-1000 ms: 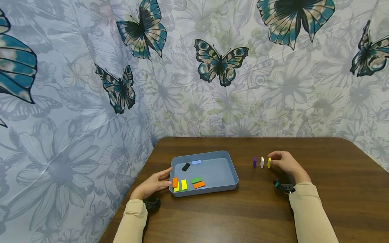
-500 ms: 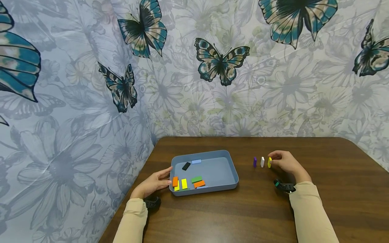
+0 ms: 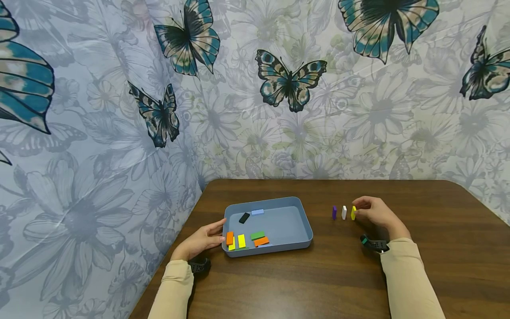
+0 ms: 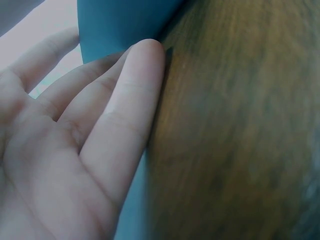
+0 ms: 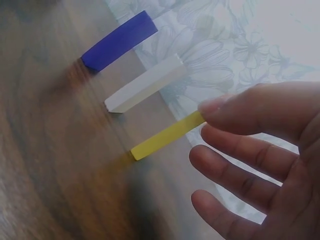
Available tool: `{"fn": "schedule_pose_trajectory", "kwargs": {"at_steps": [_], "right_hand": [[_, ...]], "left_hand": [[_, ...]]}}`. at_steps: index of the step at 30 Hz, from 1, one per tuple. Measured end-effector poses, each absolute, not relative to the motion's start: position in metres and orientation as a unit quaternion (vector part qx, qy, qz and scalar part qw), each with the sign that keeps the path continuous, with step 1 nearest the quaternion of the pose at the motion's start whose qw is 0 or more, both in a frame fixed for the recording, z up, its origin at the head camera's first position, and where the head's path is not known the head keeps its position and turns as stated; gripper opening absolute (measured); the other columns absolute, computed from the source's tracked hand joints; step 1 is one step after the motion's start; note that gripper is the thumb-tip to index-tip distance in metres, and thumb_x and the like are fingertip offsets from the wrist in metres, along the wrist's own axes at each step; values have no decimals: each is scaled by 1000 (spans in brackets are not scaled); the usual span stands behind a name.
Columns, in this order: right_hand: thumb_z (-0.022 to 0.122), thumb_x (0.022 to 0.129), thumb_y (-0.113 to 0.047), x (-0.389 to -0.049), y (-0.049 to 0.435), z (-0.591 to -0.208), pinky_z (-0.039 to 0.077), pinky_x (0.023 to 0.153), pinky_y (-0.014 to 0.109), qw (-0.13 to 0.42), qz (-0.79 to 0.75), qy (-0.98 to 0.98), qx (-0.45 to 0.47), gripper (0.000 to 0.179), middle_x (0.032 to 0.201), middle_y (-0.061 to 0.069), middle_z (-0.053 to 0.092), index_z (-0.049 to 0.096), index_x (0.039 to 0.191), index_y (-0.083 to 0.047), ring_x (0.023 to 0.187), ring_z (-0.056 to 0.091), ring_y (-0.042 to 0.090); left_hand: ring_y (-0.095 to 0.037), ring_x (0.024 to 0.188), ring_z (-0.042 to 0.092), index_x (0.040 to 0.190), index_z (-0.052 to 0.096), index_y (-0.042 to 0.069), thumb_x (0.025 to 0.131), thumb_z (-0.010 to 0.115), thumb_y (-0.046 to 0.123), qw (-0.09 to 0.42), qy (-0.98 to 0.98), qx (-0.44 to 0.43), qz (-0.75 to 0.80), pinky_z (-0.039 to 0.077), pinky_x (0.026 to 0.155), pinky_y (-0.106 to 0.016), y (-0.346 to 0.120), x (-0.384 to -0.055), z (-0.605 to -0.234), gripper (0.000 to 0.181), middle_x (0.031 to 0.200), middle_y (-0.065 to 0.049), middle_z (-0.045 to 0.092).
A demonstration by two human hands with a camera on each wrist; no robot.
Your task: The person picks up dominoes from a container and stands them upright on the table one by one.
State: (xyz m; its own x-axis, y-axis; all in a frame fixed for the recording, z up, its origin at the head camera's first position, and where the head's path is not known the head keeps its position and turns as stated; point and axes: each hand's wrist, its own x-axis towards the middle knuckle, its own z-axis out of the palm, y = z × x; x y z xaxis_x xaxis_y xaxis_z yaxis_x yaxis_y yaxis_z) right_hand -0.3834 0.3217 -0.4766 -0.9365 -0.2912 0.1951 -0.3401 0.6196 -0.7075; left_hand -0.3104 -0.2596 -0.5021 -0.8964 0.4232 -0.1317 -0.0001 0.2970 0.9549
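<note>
Three thin domino blocks stand on end in a row on the right half of the table: a purple domino (image 3: 334, 212), a white domino (image 3: 344, 212) and a yellow domino (image 3: 353, 213). My right hand (image 3: 376, 214) pinches the top of the yellow domino, thumb and fingertip at its upper end in the right wrist view, while the other fingers hang apart from it. My left hand (image 3: 201, 241) rests against the left end of a blue-grey tray (image 3: 288, 244), its fingers fairly straight along the wall. In the left wrist view the thumb (image 4: 132, 95) lies close to the tabletop.
Inside the tray lie a black domino (image 3: 244, 218), a light blue domino (image 3: 257, 212), a green domino (image 3: 257, 235) and several orange and yellow ones. The brown wooden table (image 3: 303, 283) ends at a butterfly-patterned wall covering (image 3: 287, 146).
My right hand has shifted very slightly up and to the right at the top of the yellow domino. The left hand and the tray keep their places.
</note>
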Motion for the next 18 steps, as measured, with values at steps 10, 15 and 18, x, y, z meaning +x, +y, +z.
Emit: {"fn": "schedule_pose_trajectory", "kwargs": {"at_steps": [10, 15, 18], "right_hand": [[64, 97, -7, -378, 322, -466, 56, 84, 45, 29, 396, -900, 178, 36, 121, 32, 63, 57, 127, 12, 110, 61, 44], [63, 98, -12, -374, 321, -455, 56, 87, 45, 40, 393, -902, 173, 36, 122, 31, 62, 57, 128, 9, 112, 60, 43], [63, 99, -14, -372, 319, -446, 56, 88, 46, 46, 400, -899, 174, 37, 123, 31, 62, 57, 128, 8, 112, 60, 42]], "left_hand": [[-43, 148, 29, 161, 15, 5, 99, 65, 21, 184, 785, 138, 575, 44, 112, -41, -261, -309, -500, 81, 164, -28, 17], [-44, 149, 27, 161, 14, 5, 99, 65, 21, 189, 783, 141, 575, 44, 112, -41, -261, -309, -500, 82, 164, -29, 17], [-43, 149, 28, 161, 14, 6, 99, 65, 22, 190, 784, 138, 574, 45, 112, -39, -260, -309, -500, 82, 164, -27, 17]]}}
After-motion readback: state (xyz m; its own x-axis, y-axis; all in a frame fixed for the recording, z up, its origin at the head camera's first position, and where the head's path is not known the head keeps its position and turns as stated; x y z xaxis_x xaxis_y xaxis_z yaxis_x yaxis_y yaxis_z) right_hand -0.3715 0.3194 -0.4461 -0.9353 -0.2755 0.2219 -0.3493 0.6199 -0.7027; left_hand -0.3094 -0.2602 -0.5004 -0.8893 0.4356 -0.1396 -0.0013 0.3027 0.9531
